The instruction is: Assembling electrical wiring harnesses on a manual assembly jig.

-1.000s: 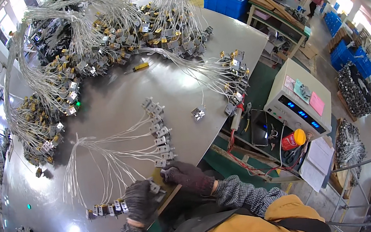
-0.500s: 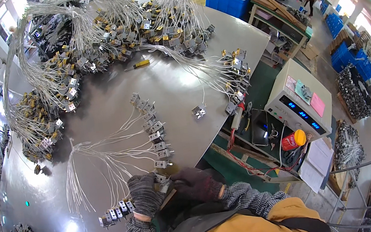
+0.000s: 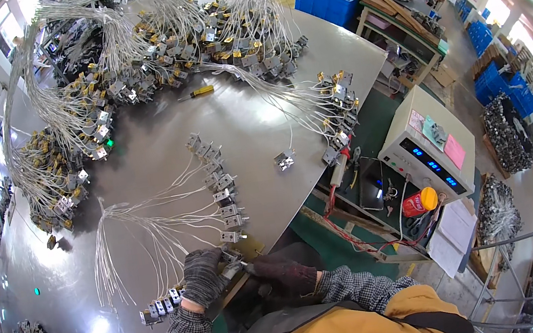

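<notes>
My left hand (image 3: 202,278), in a grey knit glove, is closed around a small metal switch-like block (image 3: 230,270) at the table's front edge. Against that block's right side is my right hand (image 3: 286,274), in a dark maroon glove, its fingers pressed together; a thin pale tip shows between the hands, but what it belongs to is hidden. Beyond the left hand runs a curved row of wired metal blocks (image 3: 225,199), their white wires (image 3: 143,219) gathered in a bundle to the left. Several more blocks (image 3: 161,308) stand lined up beside my left wrist.
Large heaps of wired blocks (image 3: 148,67) cover the far side of the metal table (image 3: 267,214). A yellow-handled screwdriver (image 3: 202,91) and a loose block (image 3: 284,160) lie on it. To the right are a power supply (image 3: 429,149) and a red jar (image 3: 417,203).
My left hand has shifted slightly to the left, and my right hand has moved a little right, so more of the block and a pale tip show between them.
</notes>
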`<state>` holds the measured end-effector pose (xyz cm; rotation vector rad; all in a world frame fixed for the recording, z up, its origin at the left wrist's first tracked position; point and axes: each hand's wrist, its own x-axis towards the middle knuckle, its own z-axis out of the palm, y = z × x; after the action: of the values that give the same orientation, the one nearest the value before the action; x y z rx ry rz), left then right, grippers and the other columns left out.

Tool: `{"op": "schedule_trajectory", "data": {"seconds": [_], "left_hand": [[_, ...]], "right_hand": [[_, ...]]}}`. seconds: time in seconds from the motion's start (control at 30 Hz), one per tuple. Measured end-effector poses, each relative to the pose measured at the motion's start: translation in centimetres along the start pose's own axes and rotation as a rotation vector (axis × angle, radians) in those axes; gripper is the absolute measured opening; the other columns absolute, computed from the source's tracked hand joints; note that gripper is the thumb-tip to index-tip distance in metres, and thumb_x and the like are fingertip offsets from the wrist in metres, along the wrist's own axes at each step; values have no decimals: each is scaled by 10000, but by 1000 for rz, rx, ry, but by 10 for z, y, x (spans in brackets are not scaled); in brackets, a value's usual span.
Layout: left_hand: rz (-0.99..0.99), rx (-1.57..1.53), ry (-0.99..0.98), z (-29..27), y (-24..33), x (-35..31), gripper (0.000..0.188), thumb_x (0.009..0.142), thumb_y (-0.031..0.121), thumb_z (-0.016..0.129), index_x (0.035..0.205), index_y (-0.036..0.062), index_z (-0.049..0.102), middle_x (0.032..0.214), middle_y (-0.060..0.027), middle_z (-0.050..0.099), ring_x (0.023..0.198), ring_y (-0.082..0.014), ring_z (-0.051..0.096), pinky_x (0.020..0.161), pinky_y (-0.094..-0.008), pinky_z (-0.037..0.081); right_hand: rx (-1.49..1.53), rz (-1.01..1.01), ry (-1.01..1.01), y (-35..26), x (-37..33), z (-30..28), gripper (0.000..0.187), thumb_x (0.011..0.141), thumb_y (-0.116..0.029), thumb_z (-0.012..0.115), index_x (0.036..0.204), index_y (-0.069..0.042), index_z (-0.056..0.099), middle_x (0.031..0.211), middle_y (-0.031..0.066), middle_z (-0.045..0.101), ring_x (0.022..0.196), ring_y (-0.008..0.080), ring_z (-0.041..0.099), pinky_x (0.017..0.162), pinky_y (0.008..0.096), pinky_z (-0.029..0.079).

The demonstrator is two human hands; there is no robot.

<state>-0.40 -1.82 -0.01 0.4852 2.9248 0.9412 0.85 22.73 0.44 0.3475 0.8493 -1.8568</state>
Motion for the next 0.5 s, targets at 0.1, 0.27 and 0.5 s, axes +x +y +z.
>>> {"op": "schedule_trajectory", "data": {"seconds": [0.1,0.27,0.5], "left_hand": [[51,101,0,-2,3,3,354,814,356,789,1064,107,767,900,-149,739,862,-376,678,876,-471,494],[-19,119,2,2,8,2,361,808,362,793,1049,95,757,898,-153,730,884,-379,672,891,-476,488],[-81,170,-6,-3,23,4,364,811,378,789,1009,74,747,878,-161,720,877,-388,666,875,-490,492]], "right_hand": [[-490,-226,61,11,19,-15,429,1010,-355,712,1325,-83,604,972,35,703,796,119,658,698,288,546],[-780,-373,255,20,35,-25,424,1005,-332,707,1281,-30,595,983,70,705,809,146,665,716,337,563],[-1327,-937,303,30,44,-48,436,995,-334,719,1295,-44,593,989,75,696,793,155,663,706,345,564]]}}
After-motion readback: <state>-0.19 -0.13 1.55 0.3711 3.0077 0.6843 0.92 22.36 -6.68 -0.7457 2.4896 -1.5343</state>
